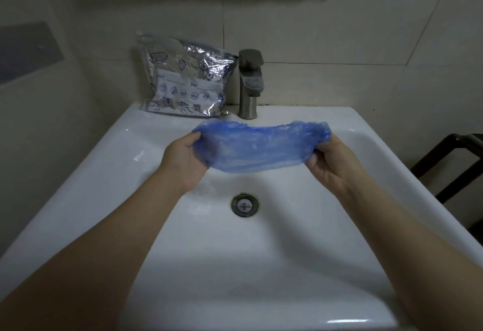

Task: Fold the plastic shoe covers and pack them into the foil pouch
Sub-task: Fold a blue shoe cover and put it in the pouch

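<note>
A translucent blue plastic shoe cover (pixel 257 146) is stretched out sideways in the air above the white sink basin. My left hand (pixel 183 159) grips its left end, and my right hand (pixel 330 159) grips its bunched right end. The silver foil pouch (pixel 184 76), printed with seafood drawings and a white label, leans against the wall on the sink's back ledge, left of the tap. Whether the pouch's top edge is sealed I cannot tell.
A grey metal tap (pixel 249 82) stands at the back middle of the white sink (pixel 78 189). The drain (pixel 244 204) sits in the basin below my hands. A dark wooden frame (pixel 449 163) stands right of the sink. Tiled walls close in behind.
</note>
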Motion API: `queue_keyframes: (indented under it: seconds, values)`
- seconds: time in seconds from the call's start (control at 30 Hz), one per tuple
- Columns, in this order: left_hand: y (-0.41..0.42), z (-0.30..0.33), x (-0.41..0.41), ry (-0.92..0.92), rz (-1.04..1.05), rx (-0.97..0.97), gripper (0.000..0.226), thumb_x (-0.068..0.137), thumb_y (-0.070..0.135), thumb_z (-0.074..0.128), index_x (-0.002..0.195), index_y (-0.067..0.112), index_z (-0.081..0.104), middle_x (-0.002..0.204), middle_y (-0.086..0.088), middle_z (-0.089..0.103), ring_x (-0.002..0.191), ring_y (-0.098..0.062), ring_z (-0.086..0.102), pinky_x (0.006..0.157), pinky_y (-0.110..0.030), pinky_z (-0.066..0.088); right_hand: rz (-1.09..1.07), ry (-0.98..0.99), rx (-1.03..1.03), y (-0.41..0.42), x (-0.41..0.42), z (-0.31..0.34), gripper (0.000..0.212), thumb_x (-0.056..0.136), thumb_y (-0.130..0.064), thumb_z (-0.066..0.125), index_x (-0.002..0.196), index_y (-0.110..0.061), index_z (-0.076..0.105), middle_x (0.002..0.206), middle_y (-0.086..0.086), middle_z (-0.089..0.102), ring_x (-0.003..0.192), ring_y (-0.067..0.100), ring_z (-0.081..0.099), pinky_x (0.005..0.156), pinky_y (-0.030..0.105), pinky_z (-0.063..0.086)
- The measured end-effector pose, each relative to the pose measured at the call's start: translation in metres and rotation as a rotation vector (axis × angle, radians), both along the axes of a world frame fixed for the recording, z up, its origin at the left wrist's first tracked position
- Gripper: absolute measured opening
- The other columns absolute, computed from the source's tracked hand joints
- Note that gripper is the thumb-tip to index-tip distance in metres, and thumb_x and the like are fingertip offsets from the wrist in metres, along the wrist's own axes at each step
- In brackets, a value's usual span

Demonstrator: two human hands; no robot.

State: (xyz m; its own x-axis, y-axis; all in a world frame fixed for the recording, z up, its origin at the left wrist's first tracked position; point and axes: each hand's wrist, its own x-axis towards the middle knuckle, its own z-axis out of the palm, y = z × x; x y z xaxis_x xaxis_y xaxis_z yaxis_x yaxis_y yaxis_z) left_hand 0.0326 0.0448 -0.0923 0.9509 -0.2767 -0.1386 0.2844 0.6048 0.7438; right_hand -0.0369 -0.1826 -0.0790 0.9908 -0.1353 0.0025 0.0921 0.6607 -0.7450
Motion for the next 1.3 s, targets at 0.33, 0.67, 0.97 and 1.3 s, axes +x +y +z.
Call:
queue_keyframes:
  seconds: [0.33, 0.67, 0.97, 1.3]
  values:
    - [0.0, 0.012, -0.008, 0.061, 0.005, -0.125, 0.031, 0.095, 0.018, 0.032, 0.097, 0.01, 0.061, 0.075, -0.004, 0.072, 0.065, -0.017, 0.07, 0.062, -0.03, 0.057, 0.16, 0.077, -0.759, -0.003, -0.014, 0.005, 0.026, 0.08, -0.03, 0.059, 0.1, -0.014, 0.062, 0.094, 0.004, 0.068, 0.082, 0.016, 0.067, 0.07, 0.024, 0.055]
    - [0.006, 0.011, -0.003, 0.058, 0.062, -0.133, 0.027, 0.095, 0.022, 0.034, 0.091, 0.016, 0.06, 0.079, -0.001, 0.069, 0.069, -0.015, 0.065, 0.065, -0.024, 0.049, 0.035, 0.128, 0.023, -0.009, -0.011, 0.004, 0.035, 0.052, -0.01, 0.068, 0.086, -0.006, 0.074, 0.087, 0.008, 0.072, 0.076, 0.019, 0.07, 0.07, 0.028, 0.057]
    - [-0.009, 0.008, -0.011, 0.069, 0.034, 0.1, 0.017, 0.091, 0.015, 0.043, 0.098, 0.01, 0.058, 0.075, -0.001, 0.066, 0.062, -0.012, 0.063, 0.05, -0.016, 0.05, 0.11, 0.009, 0.19, -0.006, -0.018, 0.011, 0.027, 0.078, -0.025, 0.049, 0.076, -0.012, 0.073, 0.081, 0.002, 0.071, 0.079, 0.018, 0.066, 0.083, 0.03, 0.051]
    - [-0.027, 0.018, -0.039, -0.155, -0.297, 0.335, 0.043, 0.091, 0.046, 0.035, 0.097, 0.014, 0.062, 0.087, -0.001, 0.07, 0.079, -0.014, 0.065, 0.073, -0.03, 0.045, -0.686, -0.639, -1.736, 0.019, -0.024, 0.012, 0.044, 0.077, -0.023, 0.042, 0.115, -0.012, 0.062, 0.084, 0.007, 0.07, 0.067, 0.022, 0.062, 0.059, 0.029, 0.047]
